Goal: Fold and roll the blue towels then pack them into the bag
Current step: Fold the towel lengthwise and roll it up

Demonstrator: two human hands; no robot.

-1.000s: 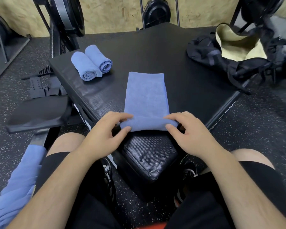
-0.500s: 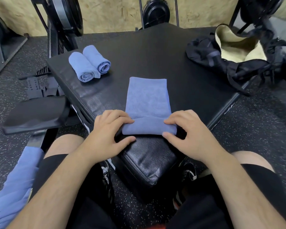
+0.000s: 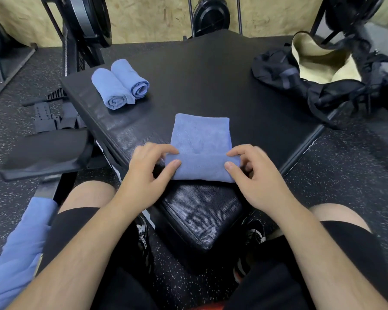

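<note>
Left arm (image 3: 81,249) and right arm (image 3: 318,247) extend forward, converging. Left hand (image 3: 143,173) and right hand (image 3: 253,175), palms down and fingers curled, each pinch one end of the towel roll (image 3: 202,168) between thumb and fingers.

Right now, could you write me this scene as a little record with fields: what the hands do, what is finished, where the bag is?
Surface: black padded platform
Left hand: pinches the near roll of the half-rolled towel
Right hand: pinches the same roll's other end
Finished: two rolled towels, side by side, far left
Bag: open, far right edge, no towels visible inside
Waiting: loose blue towel, lower left
</note>
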